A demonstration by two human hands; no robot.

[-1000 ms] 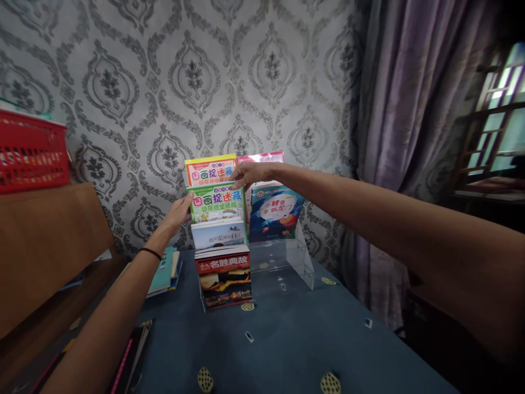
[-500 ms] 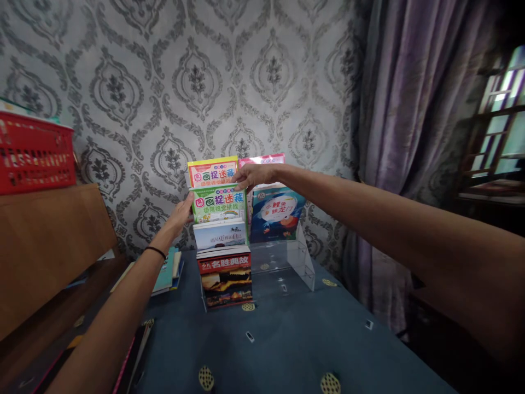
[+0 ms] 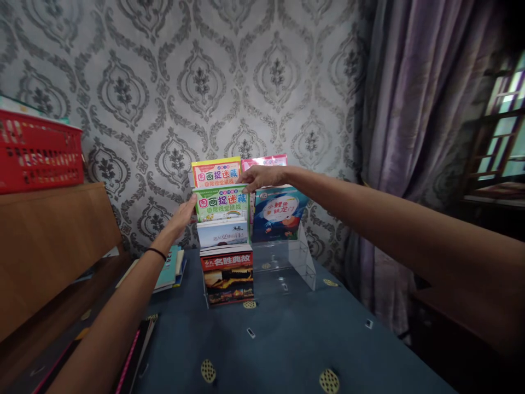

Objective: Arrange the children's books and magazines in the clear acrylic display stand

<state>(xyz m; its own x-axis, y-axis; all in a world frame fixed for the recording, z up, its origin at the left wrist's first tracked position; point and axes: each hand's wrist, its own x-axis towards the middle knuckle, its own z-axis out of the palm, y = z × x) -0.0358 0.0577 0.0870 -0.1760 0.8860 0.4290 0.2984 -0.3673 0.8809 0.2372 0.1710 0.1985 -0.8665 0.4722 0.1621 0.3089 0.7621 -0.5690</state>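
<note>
your right fingers (image 3: pixel 249 177) pinch the racked green book (image 3: pixel 217 202); left fingers (image 3: pixel 190 206) touch its edge, grip unclear. below them, the teal book (image 3: pixel 169 272) lies unracked.

Before you: green rectangular paper book (image 3: pixel 223 203) in clear tiered plastic rack (image 3: pixel 304 264); your left (well apart): red latticed plastic basket (image 3: pixel 41 140).

The green book (image 3: pixel 221 203) read 图画捉迷藏, with 极限视觉挑战 beneath; the yellow-edged book (image 3: pixel 216 174) behind it bore the same main title. The dark blue book (image 3: pixel 279 219) read 小鲤鱼跳龙门; the red-topped book (image 3: pixel 228 278), 少儿 and 名胜典故. Title on the pale book (image 3: pixel 223 234): blurred, only 遇见 made out. Pink book (image 3: pixel 266 161): print too small.
</note>
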